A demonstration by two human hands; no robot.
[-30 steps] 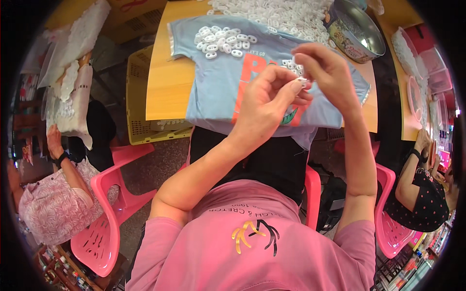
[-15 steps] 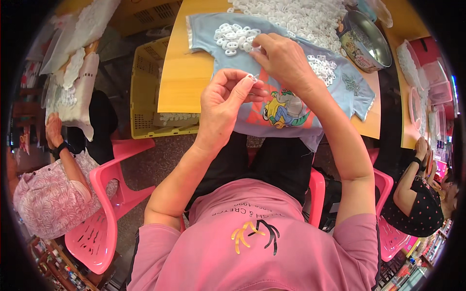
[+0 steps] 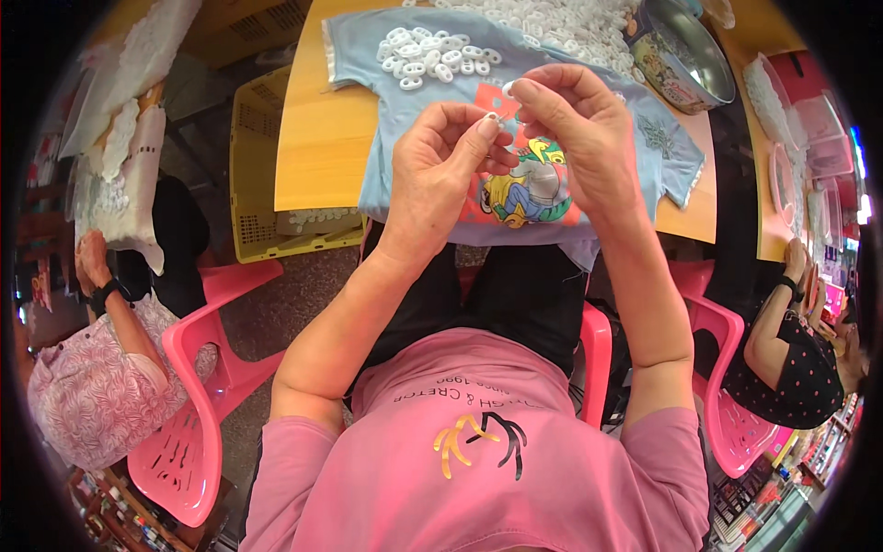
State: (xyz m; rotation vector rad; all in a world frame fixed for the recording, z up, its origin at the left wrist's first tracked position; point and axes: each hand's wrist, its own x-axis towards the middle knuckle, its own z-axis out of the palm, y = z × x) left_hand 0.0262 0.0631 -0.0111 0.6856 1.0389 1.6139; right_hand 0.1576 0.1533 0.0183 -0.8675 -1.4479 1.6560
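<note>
My left hand (image 3: 441, 161) is closed, with thumb and forefinger pinching a small white plastic piece (image 3: 494, 117); its exact shape is mostly covered. Just to the right, my right hand (image 3: 579, 120) pinches a white oval plastic piece (image 3: 509, 89) between thumb and fingertips. Both hands hover close together over a light blue T-shirt (image 3: 368, 69) with a cartoon print, spread on the table. On the shirt, beyond my left hand, lies a small pile of white two-holed oval plastic pieces (image 3: 428, 57). A larger heap of white plastic pieces (image 3: 570, 28) covers the far part of the table.
A round metal tin (image 3: 681, 60) stands at the table's far right. Left of the wooden table (image 3: 308, 138) is a yellow plastic crate (image 3: 248, 184). Pink chairs (image 3: 189, 460) flank me. One person (image 3: 110, 377) sits at left, another (image 3: 782, 368) at right, beside clear tubs (image 3: 832, 138).
My right hand has come back from the small pile toward my left hand, now with a white oval piece at its fingertips. My left hand keeps its pinch. The view has shifted slightly.
</note>
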